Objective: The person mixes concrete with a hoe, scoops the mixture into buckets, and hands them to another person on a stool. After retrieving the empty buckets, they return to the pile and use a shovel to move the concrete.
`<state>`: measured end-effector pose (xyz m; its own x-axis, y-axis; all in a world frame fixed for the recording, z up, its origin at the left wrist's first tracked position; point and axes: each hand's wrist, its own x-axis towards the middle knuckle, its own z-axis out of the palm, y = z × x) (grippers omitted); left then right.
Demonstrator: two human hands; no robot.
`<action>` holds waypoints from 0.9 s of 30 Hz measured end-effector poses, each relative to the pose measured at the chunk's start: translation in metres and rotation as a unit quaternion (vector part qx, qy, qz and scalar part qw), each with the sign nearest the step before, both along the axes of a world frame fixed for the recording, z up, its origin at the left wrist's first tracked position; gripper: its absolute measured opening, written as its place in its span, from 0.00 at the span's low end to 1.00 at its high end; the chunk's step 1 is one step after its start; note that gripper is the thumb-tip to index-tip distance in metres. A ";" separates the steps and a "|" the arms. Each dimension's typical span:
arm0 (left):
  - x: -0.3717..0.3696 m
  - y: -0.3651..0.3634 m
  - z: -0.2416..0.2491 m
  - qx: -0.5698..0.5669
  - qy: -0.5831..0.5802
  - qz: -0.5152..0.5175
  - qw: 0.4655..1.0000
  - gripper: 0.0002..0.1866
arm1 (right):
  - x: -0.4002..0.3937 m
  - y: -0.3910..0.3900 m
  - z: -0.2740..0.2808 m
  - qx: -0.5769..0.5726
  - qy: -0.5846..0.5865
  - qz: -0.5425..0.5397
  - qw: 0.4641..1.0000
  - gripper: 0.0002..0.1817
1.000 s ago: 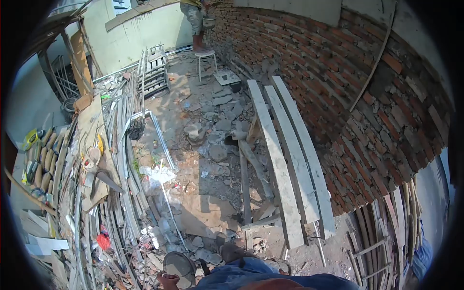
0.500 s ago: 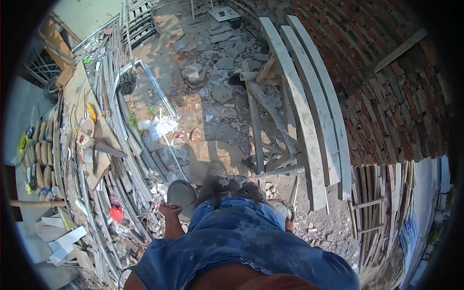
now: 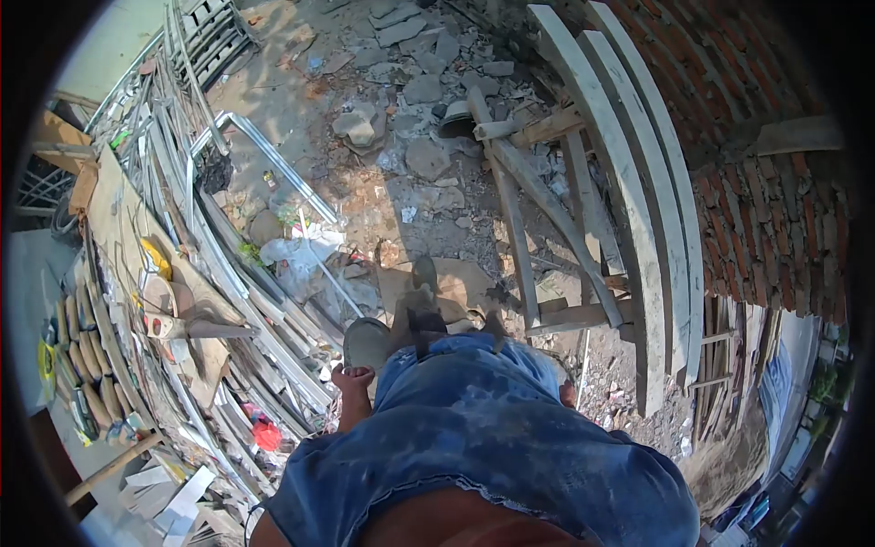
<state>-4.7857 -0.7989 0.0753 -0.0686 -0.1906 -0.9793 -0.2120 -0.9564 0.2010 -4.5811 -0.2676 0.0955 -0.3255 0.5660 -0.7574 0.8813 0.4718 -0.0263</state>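
Note:
At my left side, my left hand [image 3: 353, 376] is closed in a fist. Just in front of it is a round, dark-rimmed grey bucket [image 3: 366, 345], seen from above; the handle cannot be made out. Only a sliver of my right hand [image 3: 568, 394] shows past the blue, stained shirt [image 3: 456, 401], and its fingers are hidden. Part of a rounded grey shape beside it is mostly covered by the shirt. My foot [image 3: 424, 272] is forward on a flat brown sheet [image 3: 465, 281].
Long planks [image 3: 652, 237] rest on a wooden trestle [image 3: 519, 228] at right, beside a brick wall [image 3: 766, 219]. Metal and timber lengths [image 3: 219, 264] line the left, with a red bag [image 3: 266, 436]. Broken slabs [image 3: 424, 159] lie ahead. Filled sacks [image 3: 91, 351] are far left.
I have stepped forward, and the planks and rubble appear closer. The bucket has moved along with my left hand, which stays closed.

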 end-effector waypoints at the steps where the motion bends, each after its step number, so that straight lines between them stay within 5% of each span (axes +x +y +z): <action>1: -0.039 0.020 0.044 -0.009 -0.049 0.055 0.997 0.20 | -0.018 -0.006 0.000 0.002 0.020 -0.013 1.000 0.24; 13: -0.277 -0.012 0.042 -0.003 0.059 -0.018 0.998 0.17 | -0.244 -0.049 -0.031 -0.025 0.209 0.007 0.978 0.14; 20: -0.440 -0.014 0.035 -0.024 0.031 -0.011 0.999 0.18 | -0.379 -0.037 -0.085 -0.108 0.176 0.037 0.978 0.20; 27: -0.614 0.004 0.104 -0.037 -0.020 0.010 0.999 0.19 | -0.470 -0.007 -0.075 -0.133 0.120 -0.032 0.983 0.23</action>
